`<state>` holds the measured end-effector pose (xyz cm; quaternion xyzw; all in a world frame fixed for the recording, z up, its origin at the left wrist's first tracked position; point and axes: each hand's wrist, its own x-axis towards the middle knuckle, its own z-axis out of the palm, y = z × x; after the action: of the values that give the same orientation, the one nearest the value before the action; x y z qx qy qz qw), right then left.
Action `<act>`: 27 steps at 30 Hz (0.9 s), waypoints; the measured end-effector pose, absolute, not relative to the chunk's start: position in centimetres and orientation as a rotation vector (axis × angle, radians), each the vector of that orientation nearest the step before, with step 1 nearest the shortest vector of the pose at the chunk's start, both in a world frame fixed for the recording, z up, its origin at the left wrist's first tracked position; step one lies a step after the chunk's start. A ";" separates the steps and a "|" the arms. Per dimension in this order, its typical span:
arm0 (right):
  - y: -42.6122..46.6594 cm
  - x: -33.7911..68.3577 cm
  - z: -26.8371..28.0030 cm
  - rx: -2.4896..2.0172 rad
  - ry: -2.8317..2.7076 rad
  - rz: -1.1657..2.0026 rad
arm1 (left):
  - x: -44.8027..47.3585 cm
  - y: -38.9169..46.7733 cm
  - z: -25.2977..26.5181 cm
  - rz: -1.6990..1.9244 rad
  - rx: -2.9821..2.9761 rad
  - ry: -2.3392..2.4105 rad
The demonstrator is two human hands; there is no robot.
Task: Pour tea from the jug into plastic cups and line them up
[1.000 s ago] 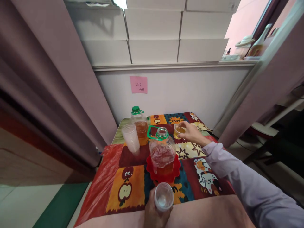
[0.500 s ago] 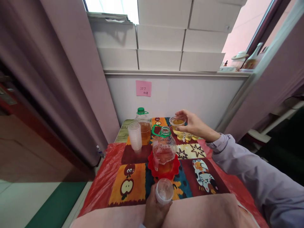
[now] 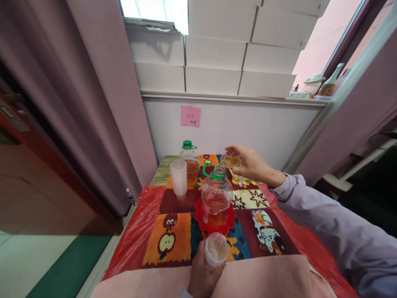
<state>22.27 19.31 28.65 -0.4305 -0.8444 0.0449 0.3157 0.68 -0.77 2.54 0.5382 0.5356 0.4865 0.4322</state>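
Note:
At the front edge of the table, my left hand is closed around a clear plastic cup that looks empty. My right hand grips another clear cup, partly filled with yellow liquid and tilted toward the mouth of an open jug. The cup's rim is close to the jug's mouth; I cannot tell whether liquid flows. That jug has a green handle ring, holds amber liquid low down and stands in a red scalloped dish.
Behind on the left stands a green-capped jug of amber liquid, beside a stack of clear cups. Several cups of yellow liquid stand beneath my right hand. White boxes are piled on the ledge behind.
My right hand has tipped its cup from nearly upright toward the jug's mouth. The left hand keeps its hold on the empty cup. The view has shifted slightly.

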 end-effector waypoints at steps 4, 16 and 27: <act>19.4 22.2 28.8 -1.138 -2.268 0.041 | 0.4 -0.6 2.1 1.204 1.365 1.310; 19.9 22.2 28.4 -1.108 -2.332 -0.095 | 0.4 -0.6 1.1 1.181 1.383 1.319; 19.3 21.7 28.6 -1.093 -2.348 -0.199 | -0.3 -0.4 0.7 1.146 1.484 1.308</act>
<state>21.73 19.28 28.58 -0.4053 -0.8707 -0.0738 0.2686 -0.26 -0.40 0.70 0.5905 0.5207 0.4563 0.4148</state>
